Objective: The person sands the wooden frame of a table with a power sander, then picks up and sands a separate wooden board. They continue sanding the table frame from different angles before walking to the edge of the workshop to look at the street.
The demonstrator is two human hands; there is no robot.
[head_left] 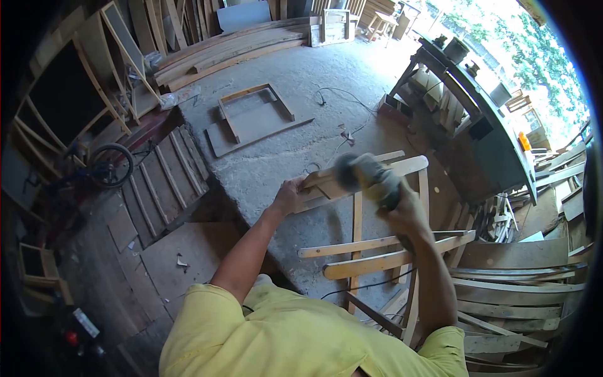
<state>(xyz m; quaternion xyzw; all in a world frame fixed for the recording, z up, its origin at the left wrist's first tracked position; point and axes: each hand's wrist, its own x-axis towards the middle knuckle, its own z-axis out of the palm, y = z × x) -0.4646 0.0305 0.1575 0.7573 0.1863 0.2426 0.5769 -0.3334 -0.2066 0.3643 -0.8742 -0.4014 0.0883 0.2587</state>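
Note:
My right hand (405, 217) is wrapped round the body of an angle grinder (379, 180), blurred by motion. Its round disc (346, 172) is right at the top board of a wooden chair frame (408, 166). At the board's left end, my left hand (290, 195) is closed on the wood, fingers partly hidden behind it. Lower slats (364, 266) and legs of the frame extend below, between my arms. A dark cord (370, 286) runs beneath the right forearm.
A flat board with a wooden frame (256, 113) lies on the concrete floor ahead. To the right stands a long workbench (487, 119) with cans on it. Curved wood strips (515, 289) are stacked at the lower right. A slatted ramp (164, 182) and a bicycle (110, 164) are at left.

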